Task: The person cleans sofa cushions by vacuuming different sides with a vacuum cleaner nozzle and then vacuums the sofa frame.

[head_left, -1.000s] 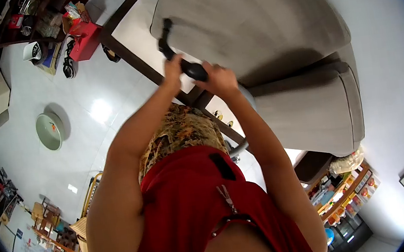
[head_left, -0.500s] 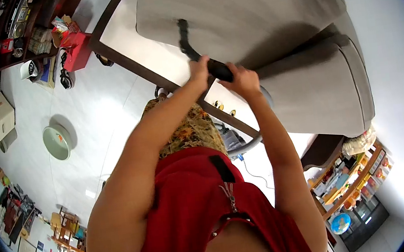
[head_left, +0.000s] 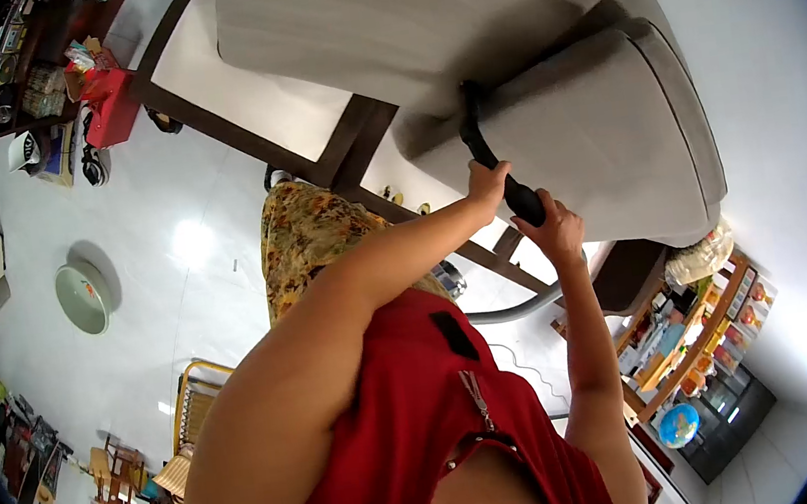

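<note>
Both my hands are wrapped round the black vacuum cleaner wand. My left hand is closed on its middle, and my right hand grips the thicker end nearer me. The wand's far tip reaches the crease between the large grey sofa cushion and the smaller grey cushion; whether it touches the fabric I cannot tell. A grey hose runs behind my right forearm toward the vacuum cleaner body, mostly hidden by my red top.
The dark wooden sofa frame runs in front of my legs. On the tiled floor to the left stands a pale green basin. A red box and shoes lie further up. A folding chair is at lower left, and a cable trails at right.
Both hands have carried the wand to the right, from over the large cushion to the crease beside the smaller one. My view has shifted too; the folding chair now shows.
</note>
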A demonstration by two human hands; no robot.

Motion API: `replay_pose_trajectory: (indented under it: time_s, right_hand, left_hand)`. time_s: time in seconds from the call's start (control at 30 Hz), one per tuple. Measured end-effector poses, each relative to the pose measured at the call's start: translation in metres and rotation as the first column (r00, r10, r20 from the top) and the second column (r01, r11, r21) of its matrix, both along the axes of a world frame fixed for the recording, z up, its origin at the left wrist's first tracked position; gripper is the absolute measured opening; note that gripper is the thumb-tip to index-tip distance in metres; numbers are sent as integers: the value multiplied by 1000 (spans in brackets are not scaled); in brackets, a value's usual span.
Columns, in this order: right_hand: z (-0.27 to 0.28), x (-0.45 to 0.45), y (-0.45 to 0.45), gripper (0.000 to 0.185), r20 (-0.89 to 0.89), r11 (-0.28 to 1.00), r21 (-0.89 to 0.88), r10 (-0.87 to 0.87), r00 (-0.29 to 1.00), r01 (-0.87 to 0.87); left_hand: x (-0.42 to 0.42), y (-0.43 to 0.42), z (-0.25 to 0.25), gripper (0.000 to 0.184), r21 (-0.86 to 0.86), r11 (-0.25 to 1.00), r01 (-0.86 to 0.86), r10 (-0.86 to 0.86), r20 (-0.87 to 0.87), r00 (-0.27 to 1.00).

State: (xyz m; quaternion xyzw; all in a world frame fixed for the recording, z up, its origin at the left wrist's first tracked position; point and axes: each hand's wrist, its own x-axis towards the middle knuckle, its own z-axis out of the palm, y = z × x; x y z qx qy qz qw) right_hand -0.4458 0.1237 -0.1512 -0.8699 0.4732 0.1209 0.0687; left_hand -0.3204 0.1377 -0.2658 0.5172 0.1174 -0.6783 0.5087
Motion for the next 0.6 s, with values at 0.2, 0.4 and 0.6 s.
replay_pose_trajectory:
  time_s: [0.2, 0.4, 0.6]
  right_hand:
    - [-8, 60, 6, 65, 189, 993, 27, 104, 976, -111]
    - [-25, 220, -17, 66, 328, 967, -8, 243, 913, -254]
    - [-18, 212, -54, 67, 218, 985, 17, 167, 962, -174]
  left_hand:
    - [66, 29, -17, 47, -91, 969, -229, 242, 184, 953]
    - [244, 21, 20, 24, -114, 900, -420, 435, 248, 866]
    - [234, -25, 8, 21, -129, 925, -357, 371, 117, 921]
